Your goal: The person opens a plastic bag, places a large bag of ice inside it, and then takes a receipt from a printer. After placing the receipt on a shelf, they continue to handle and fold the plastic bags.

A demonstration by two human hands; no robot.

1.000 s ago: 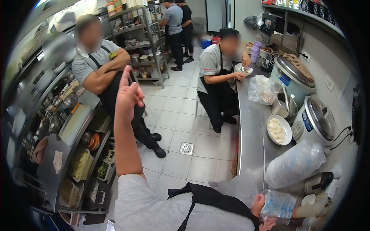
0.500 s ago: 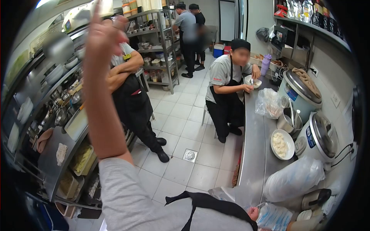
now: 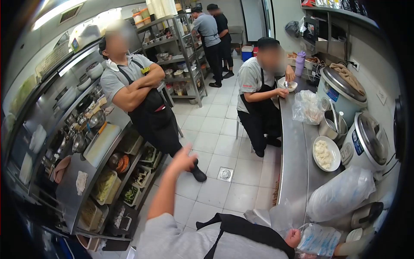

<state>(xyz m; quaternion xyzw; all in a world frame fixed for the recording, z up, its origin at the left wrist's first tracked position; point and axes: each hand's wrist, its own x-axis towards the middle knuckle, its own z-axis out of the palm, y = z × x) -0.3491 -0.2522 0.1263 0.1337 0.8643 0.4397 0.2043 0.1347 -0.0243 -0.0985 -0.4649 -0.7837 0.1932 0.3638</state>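
My left hand (image 3: 183, 160) is raised in front of me over the floor, its fingers apart and at least one stretched out; it holds nothing. Low on the right, my right hand (image 3: 293, 238) is closed in a fist beside a clear plastic pack with blue print (image 3: 320, 240). That pack covers part of my right forearm, and anything inside the fist is hidden. A large clear plastic bundle (image 3: 343, 194) lies just beyond on the steel counter (image 3: 295, 172). Farther along, a white bowl of rice (image 3: 325, 154) stands near the rice cooker (image 3: 366, 138).
A person with folded arms (image 3: 140, 86) stands ahead on the left. Another person (image 3: 263, 95) sits at the counter with a bowl. Two people work at the back by the metal shelf rack (image 3: 179, 56). At left, a prep counter (image 3: 69, 194) has food tubs underneath.
My left arm has dropped from high in front of the camera to low over the floor, uncovering the standing person. The view has shifted slightly. My right hand stays in a fist.
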